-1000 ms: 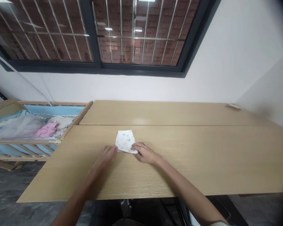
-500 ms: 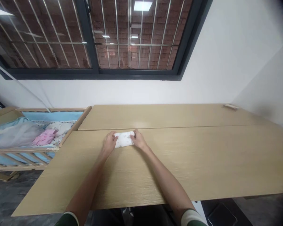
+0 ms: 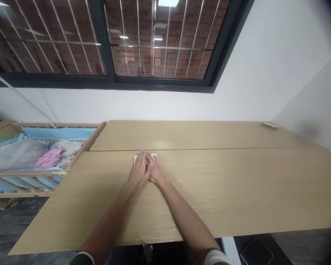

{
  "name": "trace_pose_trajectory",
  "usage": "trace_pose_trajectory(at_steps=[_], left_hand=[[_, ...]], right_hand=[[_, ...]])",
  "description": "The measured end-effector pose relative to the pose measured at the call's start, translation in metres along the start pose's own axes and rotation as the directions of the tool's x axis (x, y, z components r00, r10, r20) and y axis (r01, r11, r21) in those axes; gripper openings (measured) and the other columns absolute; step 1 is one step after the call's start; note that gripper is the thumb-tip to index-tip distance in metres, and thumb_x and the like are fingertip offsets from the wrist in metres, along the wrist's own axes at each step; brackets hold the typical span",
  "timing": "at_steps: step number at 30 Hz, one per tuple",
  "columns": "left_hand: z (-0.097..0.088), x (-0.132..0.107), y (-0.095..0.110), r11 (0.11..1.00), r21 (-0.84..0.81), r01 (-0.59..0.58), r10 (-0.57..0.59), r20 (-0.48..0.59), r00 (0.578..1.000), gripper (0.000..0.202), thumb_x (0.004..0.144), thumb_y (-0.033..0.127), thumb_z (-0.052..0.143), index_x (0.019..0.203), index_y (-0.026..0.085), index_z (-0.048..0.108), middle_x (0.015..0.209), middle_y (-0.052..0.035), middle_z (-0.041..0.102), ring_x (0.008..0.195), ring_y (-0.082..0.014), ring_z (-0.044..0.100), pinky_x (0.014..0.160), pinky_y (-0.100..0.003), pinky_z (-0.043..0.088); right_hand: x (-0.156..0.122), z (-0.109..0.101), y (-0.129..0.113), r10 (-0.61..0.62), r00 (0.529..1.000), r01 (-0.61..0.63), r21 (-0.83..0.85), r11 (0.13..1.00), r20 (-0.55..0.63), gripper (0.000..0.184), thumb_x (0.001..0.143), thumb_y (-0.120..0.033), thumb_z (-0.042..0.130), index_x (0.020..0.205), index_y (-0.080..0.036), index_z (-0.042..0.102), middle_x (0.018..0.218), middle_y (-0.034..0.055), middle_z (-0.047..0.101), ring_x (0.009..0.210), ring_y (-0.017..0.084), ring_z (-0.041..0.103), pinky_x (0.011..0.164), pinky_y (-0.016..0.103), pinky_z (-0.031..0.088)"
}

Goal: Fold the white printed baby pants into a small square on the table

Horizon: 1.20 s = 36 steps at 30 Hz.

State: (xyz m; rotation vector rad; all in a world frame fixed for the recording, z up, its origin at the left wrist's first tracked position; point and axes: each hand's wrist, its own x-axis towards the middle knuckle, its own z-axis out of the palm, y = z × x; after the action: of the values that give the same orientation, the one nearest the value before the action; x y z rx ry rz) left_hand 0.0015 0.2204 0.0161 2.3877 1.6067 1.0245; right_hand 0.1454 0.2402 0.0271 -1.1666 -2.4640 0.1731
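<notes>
A small white printed cloth (image 3: 135, 158), folded up, lies on the near wooden table (image 3: 223, 191) close to the seam with the far table. My left hand (image 3: 139, 171) and my right hand (image 3: 153, 170) lie flat on top of it, fingers stretched out and side by side, touching each other. The hands cover nearly all of the cloth; only small white corners show at the fingertips.
A second wooden table (image 3: 198, 134) stands behind, against the white wall under a barred window. A small flat object (image 3: 270, 125) lies at its far right. A wooden cot (image 3: 79, 147) with blue, pink and white fabrics stands to the left.
The cloth was folded away from me into a smaller bundle. My hands then came together from its sides and now press flat on top of it.
</notes>
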Motion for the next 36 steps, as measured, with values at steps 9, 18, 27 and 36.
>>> trace_pose_trajectory(at_steps=[9,18,27,36], left_hand=[[0.006,-0.024,-0.022,0.994,0.101,0.041,-0.051,0.102,0.993,0.069,0.104,0.051,0.025,0.159,0.008,0.022,0.163,-0.0217,0.030,0.155,-0.0306,0.020,0.124,-0.055,0.021],[-0.012,-0.013,-0.042,0.996,0.059,-0.064,0.061,0.050,0.997,0.057,0.095,0.055,0.053,0.141,0.022,0.052,0.152,-0.0136,0.050,0.141,-0.0285,0.046,0.120,-0.048,0.033],[-0.022,-0.008,-0.037,0.988,-0.119,0.097,-0.091,0.056,0.994,0.038,0.087,0.030,0.057,0.124,0.022,0.062,0.139,-0.0111,0.062,0.130,-0.0304,0.054,0.117,-0.049,0.035],[-0.046,-0.004,-0.023,0.888,-0.374,0.269,-0.273,0.044,0.961,0.041,0.090,0.028,0.054,0.130,0.018,0.051,0.090,-0.0037,0.072,0.078,-0.0199,0.069,0.072,-0.031,0.055]], right_hand=[[-0.006,0.002,0.015,0.115,0.992,-0.115,-0.004,0.993,0.061,0.058,0.107,-0.037,0.026,0.161,-0.017,0.026,0.167,0.0104,0.027,0.156,0.023,0.017,0.126,0.049,0.014],[-0.018,-0.020,0.028,0.059,0.998,-0.058,0.051,0.997,-0.019,0.064,0.102,-0.047,0.043,0.158,-0.016,0.035,0.167,0.0159,0.023,0.156,0.029,0.016,0.123,0.051,0.019],[-0.008,-0.010,0.035,0.112,0.991,-0.087,0.282,0.955,-0.071,0.058,0.084,-0.017,0.052,0.143,-0.019,0.051,0.145,0.0133,0.057,0.139,0.028,0.047,0.117,0.048,0.034],[0.029,-0.048,0.040,0.355,0.932,-0.209,0.691,0.692,-0.074,0.054,0.089,-0.047,0.062,0.133,-0.023,0.042,0.095,0.0032,0.066,0.076,0.019,0.065,0.065,0.031,0.054]])
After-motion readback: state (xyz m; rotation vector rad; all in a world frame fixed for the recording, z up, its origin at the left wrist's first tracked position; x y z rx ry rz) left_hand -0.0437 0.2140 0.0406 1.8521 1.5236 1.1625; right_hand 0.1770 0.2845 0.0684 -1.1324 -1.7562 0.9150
